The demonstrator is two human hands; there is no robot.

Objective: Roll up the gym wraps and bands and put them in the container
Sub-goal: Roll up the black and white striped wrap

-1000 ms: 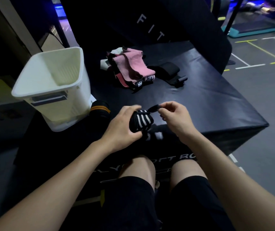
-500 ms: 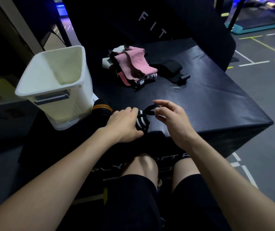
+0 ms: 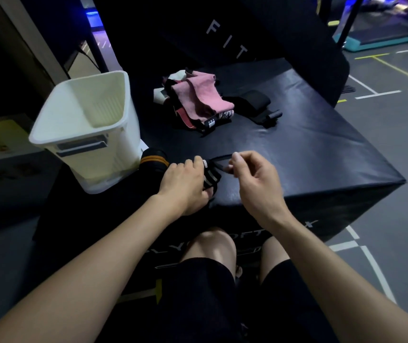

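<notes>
My left hand (image 3: 184, 186) grips a rolled black wrap with white stripes (image 3: 211, 178) at the near edge of the black plyo box (image 3: 309, 154). My right hand (image 3: 254, 179) pinches the wrap's thin black loop end (image 3: 221, 159) just right of the roll. A white plastic container (image 3: 86, 129) stands to the left, its inside mostly in shadow. A rolled black wrap with orange stripes (image 3: 153, 158) lies between the container and my left hand. Farther back sits a pile of pink and black bands (image 3: 198, 102), with a black wrap (image 3: 254, 105) beside it.
A tall black padded block with white letters (image 3: 227, 43) rises behind the box. Grey gym floor with painted lines (image 3: 383, 95) lies to the right. My knees (image 3: 210, 243) are against the box front.
The roll has turned under my left hand, whose fingers now cover more of it. My right hand has lifted slightly and still pinches the loop end.
</notes>
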